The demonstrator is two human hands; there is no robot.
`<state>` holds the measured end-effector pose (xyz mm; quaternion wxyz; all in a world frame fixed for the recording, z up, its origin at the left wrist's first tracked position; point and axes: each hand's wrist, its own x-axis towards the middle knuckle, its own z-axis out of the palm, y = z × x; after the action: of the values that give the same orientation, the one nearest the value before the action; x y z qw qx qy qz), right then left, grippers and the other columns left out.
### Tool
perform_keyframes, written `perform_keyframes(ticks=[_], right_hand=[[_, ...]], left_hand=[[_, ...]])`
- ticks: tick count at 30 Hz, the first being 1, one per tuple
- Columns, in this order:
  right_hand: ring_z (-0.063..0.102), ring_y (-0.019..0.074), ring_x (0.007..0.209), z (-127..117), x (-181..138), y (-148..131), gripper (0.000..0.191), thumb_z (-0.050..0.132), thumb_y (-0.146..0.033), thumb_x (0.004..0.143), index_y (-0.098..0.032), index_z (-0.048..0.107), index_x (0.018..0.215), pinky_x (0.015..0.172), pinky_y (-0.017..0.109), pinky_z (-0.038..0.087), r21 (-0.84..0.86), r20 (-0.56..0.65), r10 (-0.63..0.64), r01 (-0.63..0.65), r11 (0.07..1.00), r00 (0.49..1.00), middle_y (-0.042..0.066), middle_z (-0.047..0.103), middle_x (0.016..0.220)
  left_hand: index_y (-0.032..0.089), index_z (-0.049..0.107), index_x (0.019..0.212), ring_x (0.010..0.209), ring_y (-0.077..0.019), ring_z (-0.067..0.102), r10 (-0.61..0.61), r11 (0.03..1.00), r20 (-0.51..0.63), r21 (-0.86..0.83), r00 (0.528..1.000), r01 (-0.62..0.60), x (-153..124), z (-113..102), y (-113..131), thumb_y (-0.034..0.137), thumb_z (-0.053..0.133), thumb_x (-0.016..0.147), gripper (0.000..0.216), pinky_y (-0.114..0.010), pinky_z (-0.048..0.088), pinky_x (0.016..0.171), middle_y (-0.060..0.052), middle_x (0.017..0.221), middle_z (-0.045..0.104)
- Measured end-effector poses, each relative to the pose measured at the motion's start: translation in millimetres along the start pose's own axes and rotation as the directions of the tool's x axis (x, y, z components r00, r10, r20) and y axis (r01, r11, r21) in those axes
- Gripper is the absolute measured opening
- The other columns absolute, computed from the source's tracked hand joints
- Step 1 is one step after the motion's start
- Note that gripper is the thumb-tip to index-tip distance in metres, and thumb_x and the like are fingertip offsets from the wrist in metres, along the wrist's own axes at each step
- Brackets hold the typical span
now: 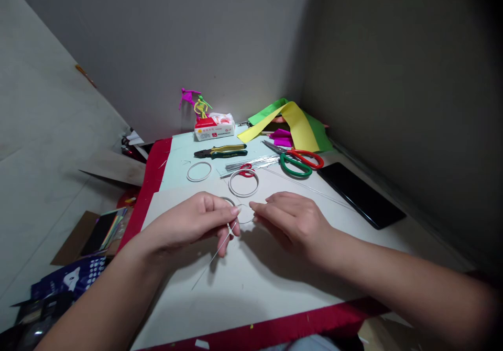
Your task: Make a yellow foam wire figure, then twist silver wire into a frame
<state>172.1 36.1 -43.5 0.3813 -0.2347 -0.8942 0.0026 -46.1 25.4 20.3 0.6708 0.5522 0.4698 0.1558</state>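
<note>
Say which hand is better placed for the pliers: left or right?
Right, probably: the right hand looks free beside the wire ring, while the left hand pinches the thin wire.

The wire is silver; far off, the scissors have one green and one red handle (a cheerful mismatch), and the white worktop has a deep red border along its left and near edges.
</note>
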Motion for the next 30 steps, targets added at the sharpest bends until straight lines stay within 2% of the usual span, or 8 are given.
perform_keyframes(ticks=[5,8,10,13,15,23,30], right_hand=[[0.063,0.0180,0.070,0.0,0.9,-0.8,0.023,0.049,-0.008,0.087,-0.013,0.064,0.104,0.065,0.031,0.048,0.076,0.039,0.082,-0.085,0.994,0.996,0.007,0.069,0.072],[0.064,0.0175,0.071,-0.8,3.0,-0.3,0.021,0.051,-0.008,0.086,-0.015,0.066,0.099,0.069,0.031,0.048,0.102,0.064,0.130,-0.136,0.985,0.989,0.007,0.071,0.076],[0.064,0.0163,0.069,-1.1,3.7,0.2,0.021,0.052,-0.008,0.086,-0.015,0.066,0.099,0.077,0.034,0.048,0.091,0.062,0.132,-0.137,0.986,0.989,0.006,0.072,0.077],[0.066,0.0144,0.070,-1.8,3.5,0.7,0.025,0.052,-0.005,0.085,-0.015,0.065,0.104,0.092,0.040,0.043,0.083,0.073,0.133,-0.139,0.987,0.988,0.004,0.073,0.081],[0.066,0.0145,0.074,-2.3,3.4,0.6,0.027,0.052,-0.004,0.084,-0.016,0.064,0.106,0.096,0.043,0.040,0.080,0.071,0.132,-0.138,0.987,0.989,0.004,0.073,0.083],[0.060,0.0129,0.066,-1.9,7.9,4.4,0.021,0.050,-0.005,0.085,-0.016,0.063,0.097,0.085,0.037,0.042,0.079,-0.029,0.026,-0.024,0.997,0.999,0.002,0.070,0.074],[0.054,0.0150,0.064,-6.3,8.2,7.8,0.018,0.051,-0.004,0.083,-0.012,0.064,0.091,0.068,0.032,0.043,0.038,-0.042,-0.050,0.051,0.998,0.998,0.004,0.063,0.067]], left_hand=[[0.015,0.063,0.067,0.035,-0.0070,0.044,-0.041,0.998,-0.079,0.038,0.996,0.044,-0.2,6.0,1.7,0.039,0.052,0.088,0.034,-0.020,0.031,0.042,-0.002,0.048,0.064],[0.015,0.061,0.065,0.039,-0.0087,0.051,-0.011,0.999,-0.083,0.037,0.996,0.014,0.4,10.2,2.3,0.039,0.053,0.087,0.034,-0.020,0.037,0.046,-0.002,0.048,0.064],[0.015,0.061,0.065,0.040,-0.0092,0.052,0.013,0.999,-0.099,0.035,0.995,-0.010,0.7,12.6,1.9,0.039,0.053,0.087,0.034,-0.020,0.039,0.048,-0.002,0.047,0.063],[0.015,0.059,0.065,0.041,-0.0093,0.053,0.025,0.998,-0.131,0.053,0.991,-0.019,0.7,16.4,1.6,0.039,0.052,0.088,0.035,-0.021,0.040,0.048,-0.002,0.048,0.063],[0.015,0.058,0.064,0.042,-0.0094,0.054,0.029,0.997,-0.154,0.070,0.988,-0.018,0.2,18.9,2.0,0.039,0.051,0.089,0.035,-0.020,0.039,0.048,-0.001,0.048,0.063],[0.016,0.057,0.066,0.044,-0.0089,0.055,0.086,0.993,-0.176,0.100,0.981,-0.069,-4.3,22.6,3.1,0.036,0.049,0.091,0.033,-0.020,0.043,0.049,0.000,0.051,0.064],[0.014,0.059,0.070,0.046,-0.0090,0.057,0.148,0.985,-0.181,0.118,0.972,-0.128,-3.6,21.9,3.1,0.031,0.048,0.092,0.029,-0.019,0.045,0.050,-0.001,0.052,0.063]])
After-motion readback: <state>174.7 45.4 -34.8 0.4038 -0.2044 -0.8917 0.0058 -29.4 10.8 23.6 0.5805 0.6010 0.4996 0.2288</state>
